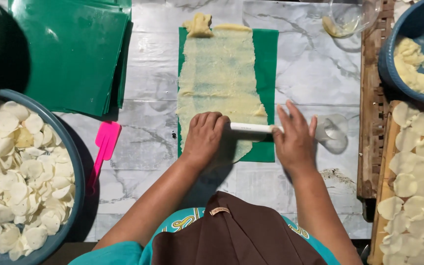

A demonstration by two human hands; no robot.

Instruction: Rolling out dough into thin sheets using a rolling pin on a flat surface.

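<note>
A thin sheet of pale yellow dough [219, 81] lies stretched over a green plastic sheet [267, 59] on the marble-patterned table. Across its near end rests a white rolling pipe [249, 128]. My left hand [203, 137] presses down on the pipe's left end with curled fingers. My right hand [295, 137] lies flat on its right end, fingers spread. A thicker lump of dough [198, 24] sits at the sheet's far end.
A stack of green plastic sheets [69, 49] lies far left, a pink spatula [103, 149] beside it. A blue basin [77, 162] of white dough discs stands left. A blue bowl [386, 64] with dough, a clear cup [334, 131] and a board [386, 162] of discs stand right.
</note>
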